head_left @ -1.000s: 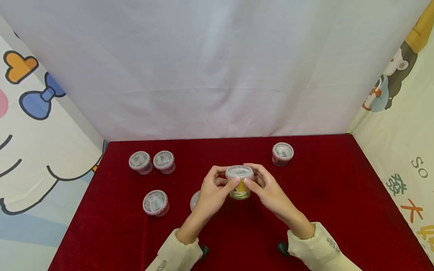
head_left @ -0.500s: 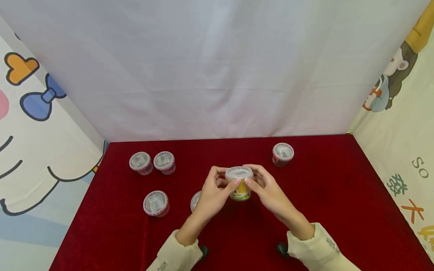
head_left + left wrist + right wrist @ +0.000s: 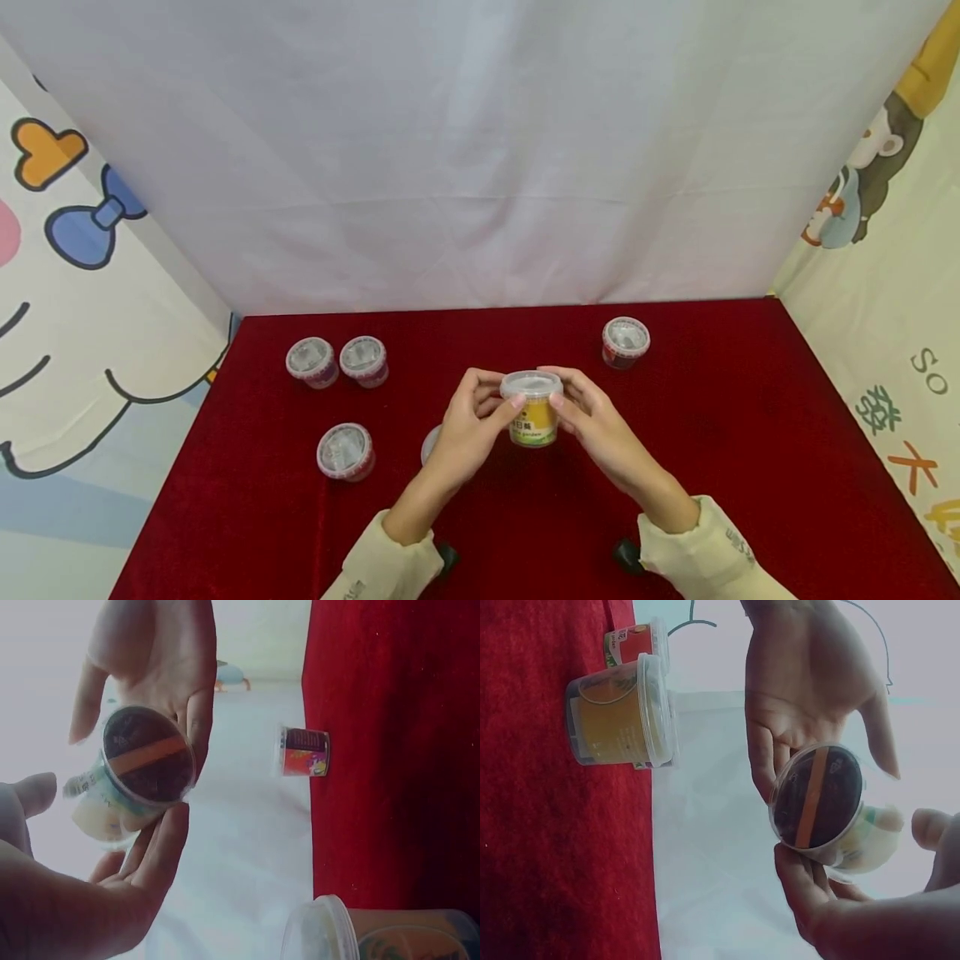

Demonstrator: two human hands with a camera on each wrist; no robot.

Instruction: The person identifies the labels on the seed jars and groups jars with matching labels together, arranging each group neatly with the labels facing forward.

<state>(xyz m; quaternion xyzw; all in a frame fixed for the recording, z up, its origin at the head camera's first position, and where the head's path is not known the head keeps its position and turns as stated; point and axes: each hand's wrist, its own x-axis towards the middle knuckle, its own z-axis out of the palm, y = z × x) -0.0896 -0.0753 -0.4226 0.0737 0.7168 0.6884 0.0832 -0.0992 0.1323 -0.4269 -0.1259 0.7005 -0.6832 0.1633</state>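
Both hands hold a clear lidded plastic tub [image 3: 534, 417] with a yellow and green label, raised above the red cloth. My left hand [image 3: 465, 433] grips its left side and my right hand [image 3: 603, 429] its right side, thumbs in front and fingers behind. The tub stands roughly upright, lid on top. Its dark base [image 3: 146, 754] with an orange strip shows in the left wrist view. Another lidded tub [image 3: 429, 442] is partly hidden behind my left forearm; in the right wrist view a tub with yellowish contents [image 3: 615, 724] stands on the cloth.
Two lidded tubs, a left one [image 3: 311, 360] and its neighbour [image 3: 363, 360], stand at the back left. A third tub [image 3: 345, 450] is nearer the front. One reddish tub [image 3: 625, 342] stands back right. A white curtain [image 3: 480, 167] closes off the table's [image 3: 750, 417] rear.
The held tub has turned slightly, so more of its label and lettering faces forward. My thumbs have moved a little farther apart. The other tubs have stayed in place.
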